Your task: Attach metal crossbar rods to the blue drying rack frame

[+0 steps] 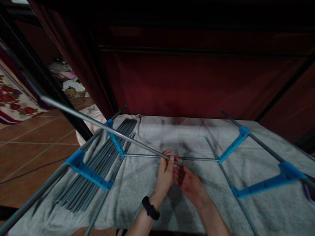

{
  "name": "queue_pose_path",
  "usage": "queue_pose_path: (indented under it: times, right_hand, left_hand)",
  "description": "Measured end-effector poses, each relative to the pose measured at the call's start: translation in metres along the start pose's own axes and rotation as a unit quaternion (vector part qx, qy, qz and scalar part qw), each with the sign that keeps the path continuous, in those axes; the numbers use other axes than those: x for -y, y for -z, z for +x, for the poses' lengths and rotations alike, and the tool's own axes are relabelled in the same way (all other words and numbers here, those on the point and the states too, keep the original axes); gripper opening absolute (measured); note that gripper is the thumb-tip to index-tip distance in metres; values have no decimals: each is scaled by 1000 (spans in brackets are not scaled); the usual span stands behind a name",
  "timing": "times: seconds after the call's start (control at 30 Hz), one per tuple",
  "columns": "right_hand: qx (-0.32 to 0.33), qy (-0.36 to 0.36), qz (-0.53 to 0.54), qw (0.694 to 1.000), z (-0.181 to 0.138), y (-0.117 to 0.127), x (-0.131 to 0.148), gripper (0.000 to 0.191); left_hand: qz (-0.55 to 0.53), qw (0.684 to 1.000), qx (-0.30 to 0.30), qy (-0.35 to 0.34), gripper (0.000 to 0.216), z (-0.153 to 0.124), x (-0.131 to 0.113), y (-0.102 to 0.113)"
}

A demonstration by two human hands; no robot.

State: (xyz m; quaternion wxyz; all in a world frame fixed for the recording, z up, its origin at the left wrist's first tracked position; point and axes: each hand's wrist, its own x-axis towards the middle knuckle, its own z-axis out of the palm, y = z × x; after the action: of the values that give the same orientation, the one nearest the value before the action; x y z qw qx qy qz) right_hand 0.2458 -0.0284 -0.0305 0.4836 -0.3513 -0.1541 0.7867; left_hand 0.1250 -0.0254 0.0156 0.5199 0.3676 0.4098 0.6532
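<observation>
Held rod [137, 143]: smooth metal (faintly glossy). Brackets [291, 172]: smooth plastic. Underlying sheet [137, 200]: matt, rough-looking cloth.

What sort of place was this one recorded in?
Likely a room in a home, perhaps a bedroom: there's a flower-patterned cloth at the left edge, a tiled floor, and a grey cloth spread beneath the bundle of rods.

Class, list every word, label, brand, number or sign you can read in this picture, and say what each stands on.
None can be read.
The blue plastic brackets, the long metal rod held in the left hand, the bundled grey rods and the black wristband show no legible marking.
</observation>
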Motion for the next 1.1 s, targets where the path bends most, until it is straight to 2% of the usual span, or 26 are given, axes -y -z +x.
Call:
queue_pose_path:
  times: [0.1,0.17,0.3,0.4,0.5,0.57,0.7,0.77,0.97,1.1]
  right_hand:
    - [102,-49,-67,991,-8,-10,-5,29]
    - [111,-37,-85,990,-12,-9,1,31]
    - [-24,58,-75,995,-8,4,22,29]
    - [-85,106,-52,989,-4,15,39,21]
    - [-105,116,-30,987,-3,22,50,14]
    - [-108,117,-27,987,-3,25,53,13]
    - [-106,121,-36,986,-3,28,55,15]
    - [-111,124,-38,985,-2,29,55,15]
    - [-133,156,-53,977,2,28,55,22]
    - [-150,164,-34,974,5,35,60,23]
  left_hand:
    - [45,997,-19,-63,40,2,-19,8]
    - [74,992,-38,-97,47,5,-33,17]
    - [120,979,-105,-125,48,10,-46,35]
    - [198,958,-117,-171,41,13,-44,46]
    - [317,918,-81,-223,25,16,-40,59]
    - [411,879,-44,-239,17,18,-38,67]
    - [574,784,15,-237,25,17,-39,79]
    - [620,751,36,-225,32,17,-40,82]
    - [703,680,71,-195,46,21,-40,93]
    - [729,655,110,-165,53,24,-36,96]
